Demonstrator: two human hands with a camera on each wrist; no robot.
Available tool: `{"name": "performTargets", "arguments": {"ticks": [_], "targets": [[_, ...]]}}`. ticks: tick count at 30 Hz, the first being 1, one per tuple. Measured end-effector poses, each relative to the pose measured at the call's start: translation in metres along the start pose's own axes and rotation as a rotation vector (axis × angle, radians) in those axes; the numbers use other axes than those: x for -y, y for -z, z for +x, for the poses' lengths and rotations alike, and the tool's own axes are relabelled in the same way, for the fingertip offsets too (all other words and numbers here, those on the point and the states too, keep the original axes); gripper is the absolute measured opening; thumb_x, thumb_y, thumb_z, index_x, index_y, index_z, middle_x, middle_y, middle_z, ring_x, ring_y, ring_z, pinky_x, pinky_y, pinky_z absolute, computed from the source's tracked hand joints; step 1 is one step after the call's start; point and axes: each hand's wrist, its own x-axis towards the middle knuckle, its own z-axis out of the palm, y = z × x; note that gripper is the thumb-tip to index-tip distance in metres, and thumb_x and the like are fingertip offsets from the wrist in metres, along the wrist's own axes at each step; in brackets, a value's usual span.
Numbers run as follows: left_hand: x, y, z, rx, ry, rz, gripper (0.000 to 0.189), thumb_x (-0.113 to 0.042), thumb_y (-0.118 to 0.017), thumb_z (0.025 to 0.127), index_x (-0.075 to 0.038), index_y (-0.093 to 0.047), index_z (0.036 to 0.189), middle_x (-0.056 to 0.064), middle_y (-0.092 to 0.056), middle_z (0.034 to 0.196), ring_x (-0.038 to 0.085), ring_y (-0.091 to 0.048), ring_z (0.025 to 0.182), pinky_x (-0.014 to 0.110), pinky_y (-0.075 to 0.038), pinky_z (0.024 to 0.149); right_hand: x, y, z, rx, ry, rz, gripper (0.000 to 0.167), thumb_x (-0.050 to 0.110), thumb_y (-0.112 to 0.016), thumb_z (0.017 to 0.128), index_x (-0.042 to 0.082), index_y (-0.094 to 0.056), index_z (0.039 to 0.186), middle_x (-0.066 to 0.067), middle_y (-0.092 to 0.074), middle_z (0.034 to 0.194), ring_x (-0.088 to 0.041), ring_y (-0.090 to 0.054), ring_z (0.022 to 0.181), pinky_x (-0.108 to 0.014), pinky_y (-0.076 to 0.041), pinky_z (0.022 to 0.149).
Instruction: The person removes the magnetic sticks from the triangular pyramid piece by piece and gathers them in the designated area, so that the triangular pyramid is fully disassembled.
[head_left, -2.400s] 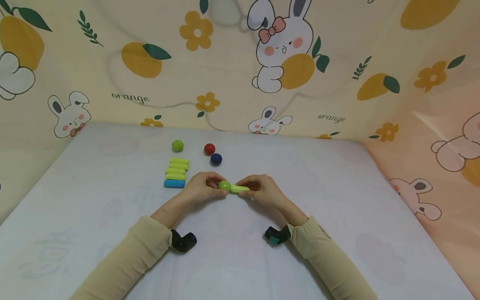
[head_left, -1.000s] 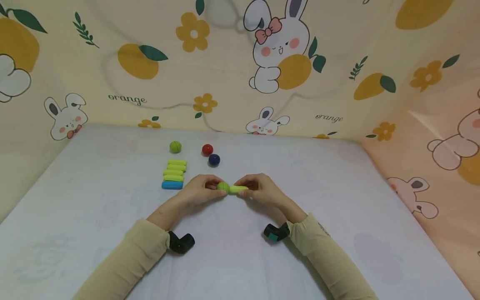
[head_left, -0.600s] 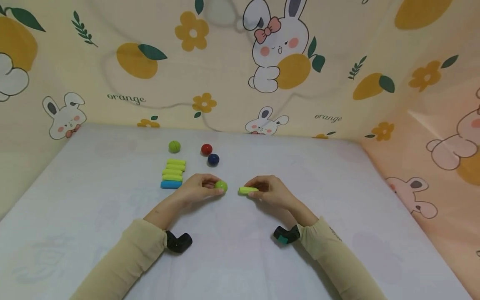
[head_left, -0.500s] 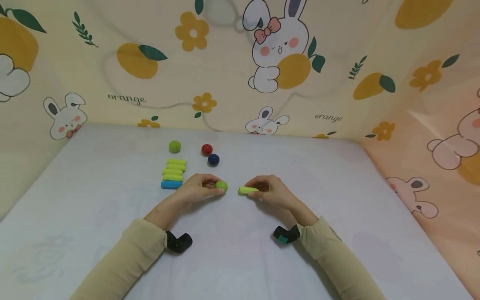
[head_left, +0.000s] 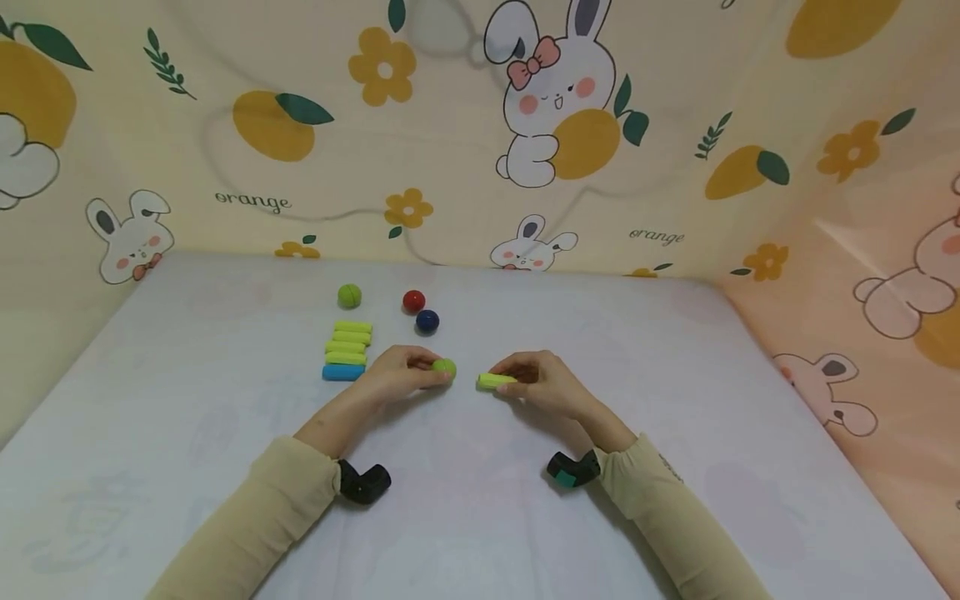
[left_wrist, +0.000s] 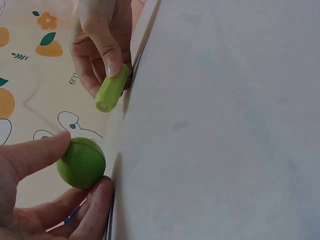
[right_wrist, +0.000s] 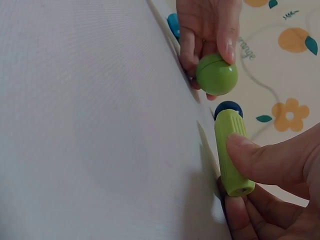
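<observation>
My left hand [head_left: 397, 372] pinches a green ball [left_wrist: 81, 163] with a thin seam line, thumb on one side and fingers on the other. Across a small gap, my right hand [head_left: 542, 383] holds a yellow-green ribbed rod [right_wrist: 230, 152] between thumb and fingers. A small round face shows at the rod's end in both wrist views. Ball and rod are apart, both close over the white table. Left of my left hand lie several yellow-green rods [head_left: 349, 337] in a row, with a blue rod [head_left: 343, 372] at the near end.
Beyond the rods sits another green ball [head_left: 349, 296]. A red ball [head_left: 414, 302] and a dark blue ball [head_left: 427, 322] stand close together to its right. A patterned cloth wall [head_left: 450, 150] rises behind the white table [head_left: 465, 517].
The rod and the green ball were end to end; now a gap lies between them. My right hand moved right with the rod, and my left hand has turned the ball slightly.
</observation>
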Motion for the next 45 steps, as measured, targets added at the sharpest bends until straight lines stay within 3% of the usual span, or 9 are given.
{"name": "performTargets", "arguments": {"ticks": [7, 16, 22, 31, 45], "targets": [[-0.003, 0.002, 0.004, -0.066, 0.001, -0.035, 0.048, -0.027, -0.071, 0.086, -0.002, -0.059, 0.125, 0.014, -0.063, 0.116, 0.024, -0.056, 0.104, 0.033, -0.048, 0.088, 0.002, 0.001, -0.002, -0.005, -0.002, -0.003, 0.023, 0.009, -0.071, 0.085, 0.006, -0.070, 0.108, -0.007, -0.069, 0.105, -0.015, -0.061, 0.090, -0.027, -0.049, 0.083], [-0.011, 0.001, 0.011, -0.174, 0.074, -0.146, 0.047, -0.029, -0.069, 0.088, -0.008, -0.056, 0.129, 0.011, -0.061, 0.118, 0.022, -0.056, 0.104, 0.031, -0.048, 0.089, 0.002, -0.002, -0.002, -0.017, -0.012, -0.002, 0.024, 0.009, -0.071, 0.085, 0.007, -0.071, 0.108, -0.007, -0.070, 0.105, -0.015, -0.061, 0.091, -0.029, -0.050, 0.085], [-0.013, 0.001, 0.010, -0.230, 0.053, -0.202, 0.044, -0.027, -0.069, 0.088, -0.006, -0.058, 0.125, 0.013, -0.063, 0.119, 0.023, -0.061, 0.103, 0.031, -0.051, 0.087, 0.002, -0.002, -0.002, -0.025, -0.011, -0.010, 0.023, 0.009, -0.072, 0.085, 0.007, -0.071, 0.108, -0.007, -0.070, 0.105, -0.015, -0.061, 0.091, -0.029, -0.050, 0.084], [-0.010, 0.001, 0.012, -0.318, -0.012, -0.162, 0.040, -0.023, -0.073, 0.085, -0.002, -0.061, 0.117, 0.017, -0.066, 0.113, 0.026, -0.061, 0.102, 0.033, -0.049, 0.085, -0.001, -0.003, 0.000, -0.033, 0.006, -0.010, 0.023, 0.010, -0.072, 0.084, 0.007, -0.071, 0.107, -0.007, -0.070, 0.104, -0.015, -0.063, 0.091, -0.032, -0.051, 0.085], [-0.003, -0.003, 0.022, -0.373, -0.024, -0.121, 0.039, -0.019, -0.077, 0.081, -0.002, -0.064, 0.114, 0.015, -0.065, 0.107, 0.027, -0.059, 0.098, 0.036, -0.047, 0.085, 0.001, -0.006, -0.001, -0.046, -0.014, -0.021, 0.023, 0.011, -0.073, 0.084, 0.008, -0.071, 0.107, -0.006, -0.070, 0.104, -0.015, -0.062, 0.089, -0.031, -0.050, 0.083]]}}
